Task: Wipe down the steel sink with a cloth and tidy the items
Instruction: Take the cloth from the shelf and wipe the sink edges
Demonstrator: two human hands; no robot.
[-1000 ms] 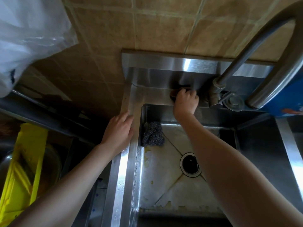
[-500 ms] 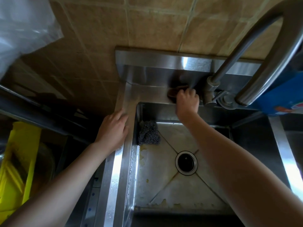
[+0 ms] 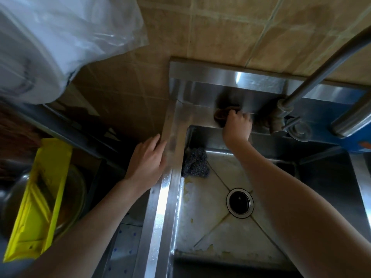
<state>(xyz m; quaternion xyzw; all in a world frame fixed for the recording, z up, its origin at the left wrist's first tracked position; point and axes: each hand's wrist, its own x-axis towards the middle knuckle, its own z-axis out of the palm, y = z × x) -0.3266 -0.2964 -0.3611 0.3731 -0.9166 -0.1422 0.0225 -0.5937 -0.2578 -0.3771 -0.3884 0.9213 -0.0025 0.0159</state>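
Tan tiled wall (image 3: 230, 33) behind, dim kitchen corner, head view looking down into a steel sink (image 3: 170, 157) with a raised back ledge and low steel splashback. The basin floor is pale with yellowish stains along its left and near edges, and the round drain (image 3: 240, 203) sits about mid-basin. A dark grey scouring pad (image 3: 195, 163) lies in the far left corner of the basin, against the left wall. The right hand (image 3: 237, 125) reaches across the basin to the far ledge, fingers curled round a brown cloth (image 3: 221, 115) and pressing it down where the ledge meets the splashback; the cloth bunches out to the left of the knuckles (most of it is hidden under the hand). Just right of that hand is the faucet base with its valve, and the curved faucet (image 3: 301, 91) pipe rises toward the top right. A blue container (image 3: 359, 141) is at the far right behind the faucet, mostly cut off. The left hand (image 3: 147, 157) lies flat on the sink's left rim, fingers straight and together, holding nothing. To the left of the sink are a yellow plastic piece (image 3: 40, 197) leaning over a metal bowl (image 3: 12, 193) and, at top left, a clear plastic bag (image 3: 60, 37) over something white.
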